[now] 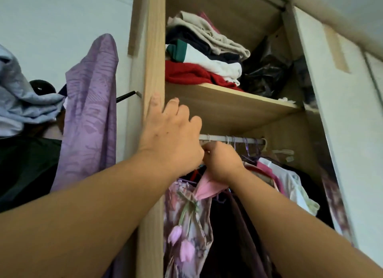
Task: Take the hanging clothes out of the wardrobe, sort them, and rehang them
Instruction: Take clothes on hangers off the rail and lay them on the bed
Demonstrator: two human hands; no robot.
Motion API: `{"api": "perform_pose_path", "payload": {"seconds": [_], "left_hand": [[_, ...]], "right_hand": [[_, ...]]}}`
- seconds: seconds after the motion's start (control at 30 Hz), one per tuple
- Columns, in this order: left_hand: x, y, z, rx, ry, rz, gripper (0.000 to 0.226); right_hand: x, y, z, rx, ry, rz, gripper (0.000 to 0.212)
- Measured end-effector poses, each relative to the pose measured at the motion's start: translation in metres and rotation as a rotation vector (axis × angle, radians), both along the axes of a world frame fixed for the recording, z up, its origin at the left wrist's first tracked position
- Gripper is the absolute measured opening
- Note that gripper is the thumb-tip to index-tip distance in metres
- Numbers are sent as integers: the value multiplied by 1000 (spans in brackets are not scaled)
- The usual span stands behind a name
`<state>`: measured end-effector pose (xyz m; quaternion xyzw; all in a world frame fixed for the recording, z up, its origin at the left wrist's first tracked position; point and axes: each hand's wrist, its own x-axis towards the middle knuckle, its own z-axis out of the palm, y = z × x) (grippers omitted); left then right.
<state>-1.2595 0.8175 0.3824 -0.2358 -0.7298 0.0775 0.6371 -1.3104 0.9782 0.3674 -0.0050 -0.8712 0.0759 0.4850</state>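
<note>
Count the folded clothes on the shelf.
4, stacked: beige garment on top, navy garment, white garment with green band, red sweater at bottom. Pink edge behind may be another.

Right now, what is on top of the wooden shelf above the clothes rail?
A pile of folded clothes: beige on top, then dark, white, and red at the bottom. A black plastic bag sits to its right. Whatever lies behind them is hidden.

Folded clothes point(207, 55) on shelf point(228, 103); rail point(238, 138) below.

Folded clothes stack point(205, 55) beside crumpled black bag point(267, 70)
</note>
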Motion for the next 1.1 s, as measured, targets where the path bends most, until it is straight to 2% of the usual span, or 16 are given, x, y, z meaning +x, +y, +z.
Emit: {"api": "perform_pose_path", "payload": {"seconds": [0.13,0.23,0.33,0.4,0.5,0.67,0.77,0.9,1.03,1.1], "left_hand": [[-1,28,-17,-88,-194,-71,49],[-4,53,-36,-54,-411,-162,63],[-3,76,-52,25,-524,-240,88],[2,95,-65,74,-675,-331,92],[8,127,-93,-57,-846,-487,78],[69,180,-162,-335,-1023,-940,44],[112,209,-208,-419,-1146,-1056,30],[174,252,-265,-564,-1269,-1193,24],[236,278,-312,-724,-1289,-1352,28],[261,285,-330,-837,-1280,-1421,18]], "right_hand": [[52,26,-24,0,16,-36,24],[103,45,-46,-19,14,-84,24],[163,63,-74,-16,8,-200,27],[205,75,-95,-26,-17,-298,27],[265,87,-124,-94,-82,-407,28],[373,96,-179,-161,-164,-570,26],[433,97,-215,-228,-223,-681,26],[508,93,-262,-334,-320,-857,24],[565,77,-302,-524,-368,-1014,20],[588,65,-320,-607,-420,-1109,21]]}}
